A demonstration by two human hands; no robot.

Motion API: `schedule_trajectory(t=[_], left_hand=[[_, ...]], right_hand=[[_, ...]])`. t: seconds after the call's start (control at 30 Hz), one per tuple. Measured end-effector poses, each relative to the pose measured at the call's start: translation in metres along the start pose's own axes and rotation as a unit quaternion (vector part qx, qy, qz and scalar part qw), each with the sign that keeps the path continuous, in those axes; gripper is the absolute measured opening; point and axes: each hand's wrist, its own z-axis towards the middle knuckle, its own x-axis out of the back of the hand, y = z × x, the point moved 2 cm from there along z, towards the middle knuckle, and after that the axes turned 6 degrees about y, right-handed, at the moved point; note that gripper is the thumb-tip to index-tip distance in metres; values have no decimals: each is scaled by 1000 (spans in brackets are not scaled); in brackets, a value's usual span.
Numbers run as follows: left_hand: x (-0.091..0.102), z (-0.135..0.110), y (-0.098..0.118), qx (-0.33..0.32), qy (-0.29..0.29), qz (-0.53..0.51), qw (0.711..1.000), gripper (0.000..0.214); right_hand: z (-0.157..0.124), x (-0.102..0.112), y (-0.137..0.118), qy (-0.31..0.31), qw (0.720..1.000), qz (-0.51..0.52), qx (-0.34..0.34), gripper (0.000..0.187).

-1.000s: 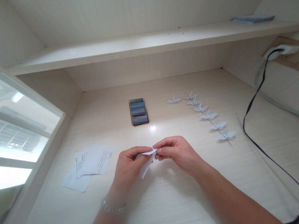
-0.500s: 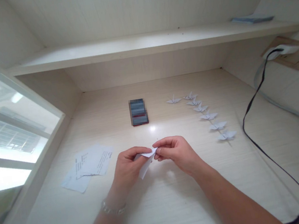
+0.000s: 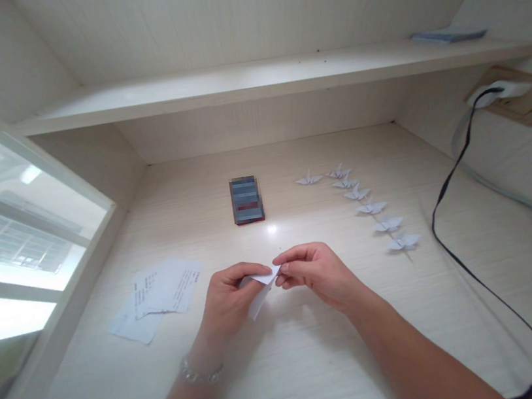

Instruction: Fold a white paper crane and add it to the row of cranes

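Observation:
A small folded piece of white paper (image 3: 260, 291) is held between my two hands above the pale wooden desk (image 3: 308, 358). My left hand (image 3: 227, 302) grips its left side, and a long pointed flap hangs down below the fingers. My right hand (image 3: 312, 275) pinches the upper right tip between thumb and fingers. Part of the paper is hidden by my fingers. A silver chain bracelet (image 3: 202, 372) circles my left wrist.
A row of several white origami cranes (image 3: 358, 194) curves along the desk to the right. Behind my hands lies a blurred dark rectangular object (image 3: 246, 199). Printed paper sheets (image 3: 167, 291) lie to the left, a black cable (image 3: 457, 258) runs right, and a shelf (image 3: 269, 80) spans above.
My hands stay almost in place. The fingers of my right hand have shifted slightly on the paper's upper tip, and the paper's top edge now sits a little lower.

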Motion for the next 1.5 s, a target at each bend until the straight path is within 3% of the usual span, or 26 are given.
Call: schedule_trajectory(t=[0.57, 0.97, 1.5], left_hand=[[-3, -1, 4, -48, -43, 56, 996, 12], [-3, 2, 1, 4, -40, 19, 999, 16], [-3, 2, 3, 30, -30, -5, 999, 18]], right_hand=[[1, 3, 2, -8, 993, -110, 35, 23], [-1, -1, 0, 26, 989, -138, 48, 25], [0, -1, 1, 13, 988, -135, 69, 23]])
